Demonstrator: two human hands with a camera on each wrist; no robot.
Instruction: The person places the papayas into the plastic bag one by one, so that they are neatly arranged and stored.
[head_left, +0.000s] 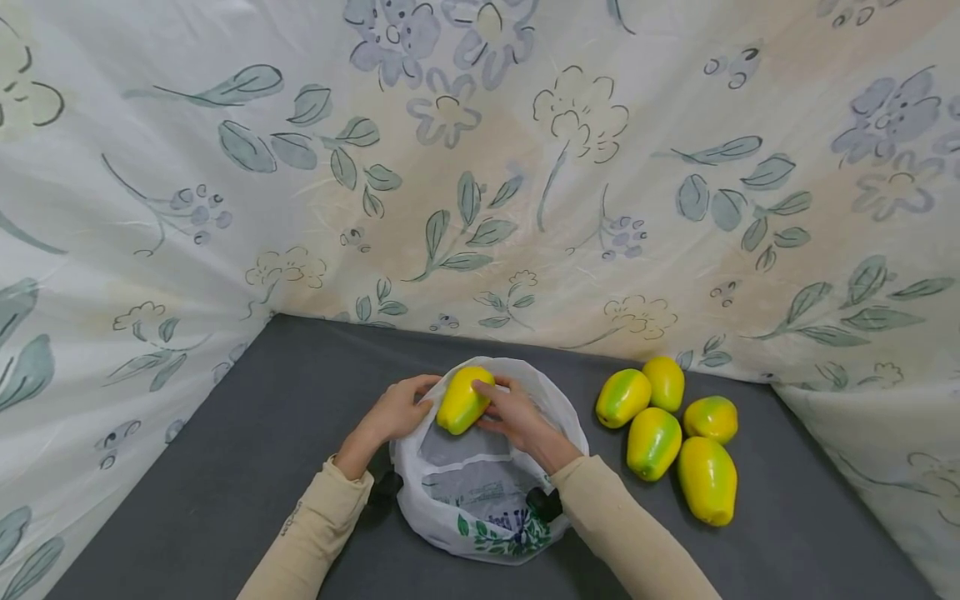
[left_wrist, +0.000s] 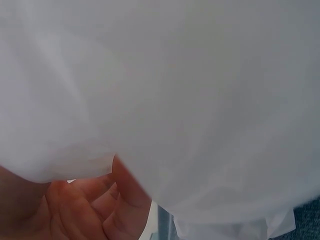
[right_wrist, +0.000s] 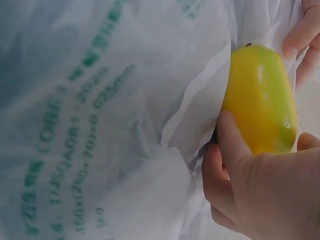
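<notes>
A yellow-green papaya (head_left: 464, 402) is over the left far part of a white plastic bag's opening. My right hand (head_left: 519, 413) holds it, thumb and fingers around its side; the right wrist view shows the papaya (right_wrist: 261, 100) against the bag's film (right_wrist: 125, 150). My left hand (head_left: 399, 408) pinches the left rim of the white plastic bag (head_left: 427, 517). In the left wrist view the bag's film (left_wrist: 175, 100) covers most of the picture, hiding part of the left hand (left_wrist: 95, 205). The bag stands wide at the mouth, with green and purple print inside and out.
Several more papayas (head_left: 708, 482) lie in a group on the dark grey table (head_left: 300, 400), right of the bag. A floral cloth (head_left: 465, 167) hangs behind the table and along its sides. Dark wrist cameras (head_left: 543, 504) sit near the bag's rim.
</notes>
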